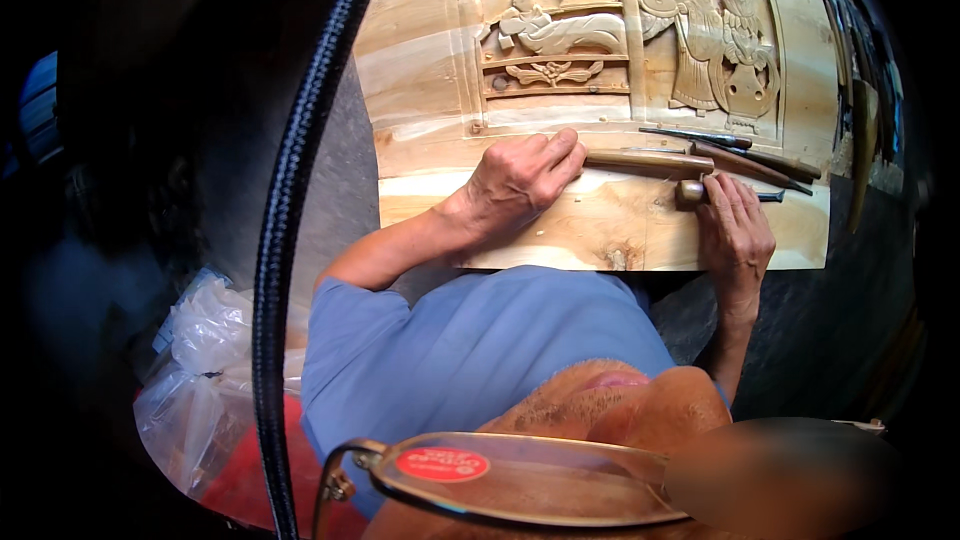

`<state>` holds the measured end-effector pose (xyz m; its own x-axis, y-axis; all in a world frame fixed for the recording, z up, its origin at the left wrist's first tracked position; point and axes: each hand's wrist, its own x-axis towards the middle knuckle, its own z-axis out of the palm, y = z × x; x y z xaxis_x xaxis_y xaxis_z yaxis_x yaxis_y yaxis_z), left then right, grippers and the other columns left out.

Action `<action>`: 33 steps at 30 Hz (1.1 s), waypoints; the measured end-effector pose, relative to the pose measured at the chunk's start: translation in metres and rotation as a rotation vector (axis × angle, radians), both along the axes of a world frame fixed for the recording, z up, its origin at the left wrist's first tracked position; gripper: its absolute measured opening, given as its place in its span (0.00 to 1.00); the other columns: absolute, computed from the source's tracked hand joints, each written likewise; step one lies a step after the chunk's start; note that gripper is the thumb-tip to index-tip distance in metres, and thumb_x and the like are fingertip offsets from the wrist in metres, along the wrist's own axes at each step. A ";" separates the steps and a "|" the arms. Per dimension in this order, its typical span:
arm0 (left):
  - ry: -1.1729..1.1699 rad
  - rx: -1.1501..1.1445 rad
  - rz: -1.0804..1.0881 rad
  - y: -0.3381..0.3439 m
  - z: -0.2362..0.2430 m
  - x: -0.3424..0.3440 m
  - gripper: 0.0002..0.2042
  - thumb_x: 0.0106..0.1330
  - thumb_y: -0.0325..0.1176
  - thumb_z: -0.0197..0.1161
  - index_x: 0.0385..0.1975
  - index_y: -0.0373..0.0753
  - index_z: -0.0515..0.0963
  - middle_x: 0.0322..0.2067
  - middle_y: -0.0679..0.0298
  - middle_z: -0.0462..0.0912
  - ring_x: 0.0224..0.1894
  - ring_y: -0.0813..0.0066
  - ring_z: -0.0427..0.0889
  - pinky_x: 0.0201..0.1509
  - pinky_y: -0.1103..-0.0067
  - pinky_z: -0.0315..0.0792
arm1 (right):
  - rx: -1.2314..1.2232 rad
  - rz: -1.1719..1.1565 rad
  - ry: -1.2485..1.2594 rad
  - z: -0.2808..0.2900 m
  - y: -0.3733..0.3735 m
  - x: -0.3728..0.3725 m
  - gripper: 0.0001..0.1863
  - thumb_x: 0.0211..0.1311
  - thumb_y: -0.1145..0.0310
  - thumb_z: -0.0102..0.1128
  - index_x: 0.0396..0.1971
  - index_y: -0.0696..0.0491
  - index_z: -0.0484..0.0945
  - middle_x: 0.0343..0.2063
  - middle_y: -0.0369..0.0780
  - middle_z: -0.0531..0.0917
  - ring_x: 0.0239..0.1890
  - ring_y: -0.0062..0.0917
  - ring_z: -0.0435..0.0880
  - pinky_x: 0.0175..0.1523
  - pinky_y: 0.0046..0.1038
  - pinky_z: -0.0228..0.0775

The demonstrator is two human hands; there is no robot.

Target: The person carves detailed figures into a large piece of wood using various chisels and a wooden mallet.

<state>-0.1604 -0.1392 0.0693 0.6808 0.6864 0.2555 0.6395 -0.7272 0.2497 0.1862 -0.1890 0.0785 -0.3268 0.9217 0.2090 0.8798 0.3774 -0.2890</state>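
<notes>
Along the near edge of the carved wooden panel [600,225], both hands rest on the bare, uncarved strip of pale wood. Left hand [520,180] lies palm down near the middle of that strip, fingers curled and bunched, their tips touching the butt end of a long wooden-handled chisel [650,160] that lies flat across the panel; whether the fingers actually grip it cannot be told. Right hand [735,230] sits toward the panel's near right corner, fingers loosely extended over a short chisel with a round wooden handle [692,192], covering its middle rather than closing tight around it. Just beyond, two more dark slender carving tools [760,162] lie side by side, pointing at the right edge. Farther up the panel are relief figures [710,30] cut into framed fields.
</notes>
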 end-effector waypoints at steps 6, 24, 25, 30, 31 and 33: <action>-0.041 -0.003 0.023 -0.001 0.004 0.003 0.14 0.57 0.26 0.68 0.43 0.34 0.82 0.46 0.59 0.86 0.36 0.70 0.88 0.34 0.74 0.83 | 0.001 -0.035 0.002 -0.002 -0.005 -0.004 0.24 0.62 0.77 0.76 0.59 0.54 0.87 0.56 0.45 0.90 0.61 0.42 0.89 0.71 0.45 0.78; 0.026 0.159 0.256 0.072 -0.005 -0.016 0.36 0.72 0.61 0.68 0.67 0.36 0.80 0.37 0.63 0.81 0.27 0.74 0.83 0.24 0.77 0.77 | 0.040 -0.046 -0.002 -0.009 -0.008 -0.009 0.22 0.64 0.78 0.74 0.59 0.56 0.87 0.55 0.48 0.90 0.61 0.44 0.89 0.72 0.46 0.78; 0.033 0.178 0.272 0.081 -0.008 -0.016 0.36 0.72 0.61 0.68 0.69 0.37 0.79 0.38 0.63 0.81 0.28 0.73 0.84 0.25 0.76 0.78 | 0.049 -0.049 -0.005 -0.010 -0.009 -0.009 0.22 0.64 0.78 0.74 0.59 0.57 0.87 0.55 0.48 0.91 0.60 0.44 0.90 0.73 0.46 0.78; 0.018 0.217 0.281 0.095 -0.010 -0.021 0.32 0.71 0.60 0.69 0.66 0.43 0.82 0.40 0.62 0.83 0.31 0.69 0.88 0.28 0.73 0.81 | 0.073 -0.066 0.069 -0.019 -0.009 -0.015 0.21 0.63 0.79 0.74 0.58 0.58 0.87 0.54 0.50 0.91 0.60 0.45 0.90 0.73 0.47 0.77; 0.010 0.219 0.264 0.094 -0.009 -0.022 0.28 0.71 0.59 0.70 0.60 0.44 0.84 0.37 0.63 0.83 0.30 0.70 0.87 0.28 0.74 0.80 | 0.079 -0.072 0.075 -0.019 -0.010 -0.015 0.21 0.63 0.80 0.74 0.58 0.58 0.88 0.53 0.50 0.91 0.59 0.45 0.90 0.73 0.47 0.77; -0.008 0.226 0.215 0.095 -0.006 -0.022 0.21 0.70 0.56 0.72 0.48 0.45 0.88 0.31 0.67 0.83 0.27 0.71 0.86 0.27 0.74 0.78 | 0.085 -0.082 0.087 -0.019 -0.012 -0.013 0.22 0.62 0.80 0.73 0.57 0.58 0.88 0.53 0.50 0.91 0.59 0.46 0.90 0.73 0.48 0.77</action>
<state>-0.1821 -0.0438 0.0632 0.5236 0.7397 0.4228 0.7832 -0.6132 0.1030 0.1727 -0.2009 0.0600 -0.2283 0.9223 0.3119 0.8817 0.3317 -0.3355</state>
